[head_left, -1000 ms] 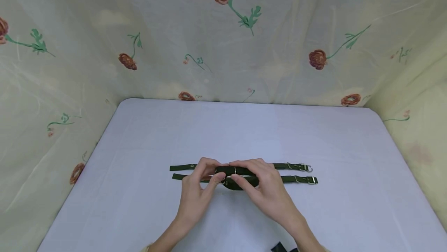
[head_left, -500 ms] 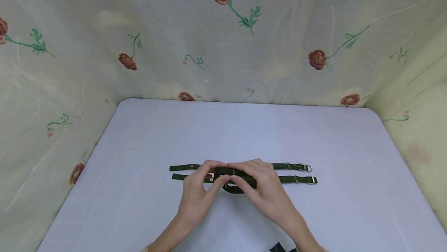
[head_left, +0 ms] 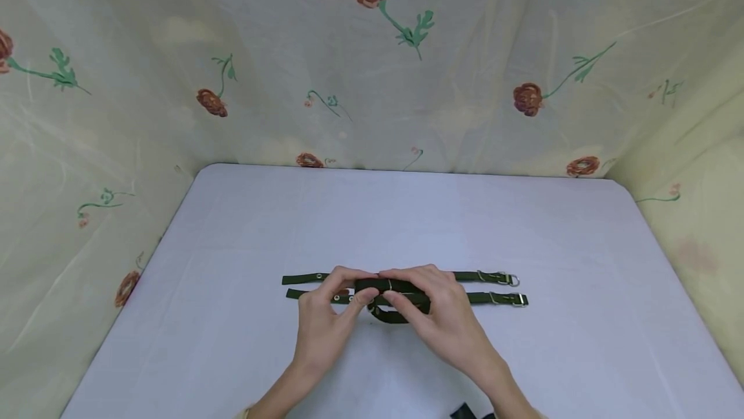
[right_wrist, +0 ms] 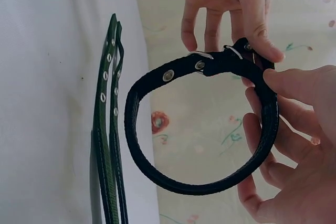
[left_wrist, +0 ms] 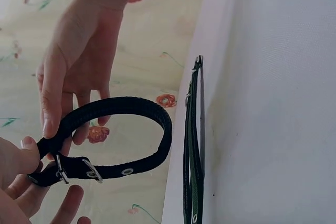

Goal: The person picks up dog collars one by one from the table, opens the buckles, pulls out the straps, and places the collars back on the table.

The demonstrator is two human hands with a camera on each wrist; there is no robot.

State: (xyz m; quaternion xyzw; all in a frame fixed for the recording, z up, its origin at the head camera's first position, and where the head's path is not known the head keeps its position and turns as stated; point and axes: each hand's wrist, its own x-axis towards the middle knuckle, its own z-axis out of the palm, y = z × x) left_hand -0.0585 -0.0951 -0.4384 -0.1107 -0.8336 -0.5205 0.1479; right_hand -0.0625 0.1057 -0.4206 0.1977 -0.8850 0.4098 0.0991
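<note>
Both hands hold a dark collar (head_left: 372,285) above the table, its buckle end fastened into a loop. Metal eyelets and the buckle (left_wrist: 61,169) show in the left wrist view. My left hand (head_left: 325,322) pinches the collar between thumb and fingers at the left. At the right, my right hand (head_left: 447,316) grips it with thumb and fingers, the two thumbs close together. In the right wrist view the loop (right_wrist: 205,187) hangs rounded from the fingers. Behind and beneath the hands, two more green collars (head_left: 488,277) lie stretched side by side, partly hidden.
The white table (head_left: 261,219) carries the two flat collars, with metal buckles at their right ends. A small dark strap-like piece (head_left: 463,411) shows at the front edge, partly cut off and beside the right forearm. Floral curtains (head_left: 453,83) surround the table.
The hands stay in nearly the same place. The fingers and thumbs shift slightly along the held collar, and its loop hangs a little lower than a second ago.
</note>
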